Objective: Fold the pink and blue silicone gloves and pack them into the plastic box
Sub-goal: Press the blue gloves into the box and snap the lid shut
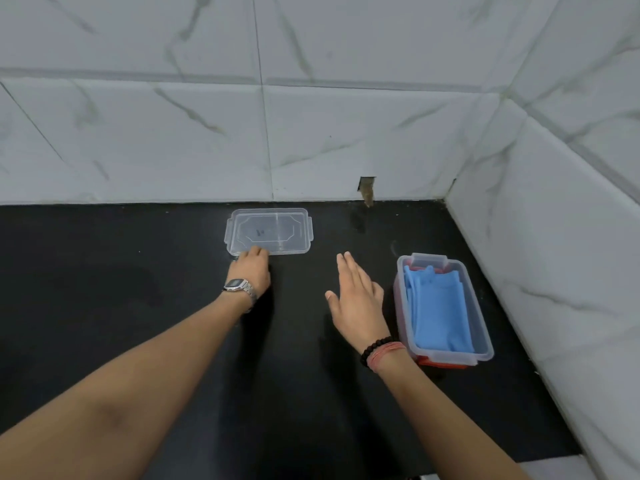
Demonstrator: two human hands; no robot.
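The clear plastic box stands at the right on the black counter, without its lid. Folded blue gloves fill the top of it, and a strip of pink glove shows through the walls underneath. The clear lid lies flat near the back wall. My left hand, with a watch on the wrist, rests its fingers on the lid's near left corner; whether it grips the lid is unclear. My right hand hovers flat with fingers apart just left of the box, holding nothing.
The black counter meets marble-tiled walls at the back and on the right, forming a corner beyond the box. A small hole is in the back wall at counter level. The counter's front edge shows at the lower right.
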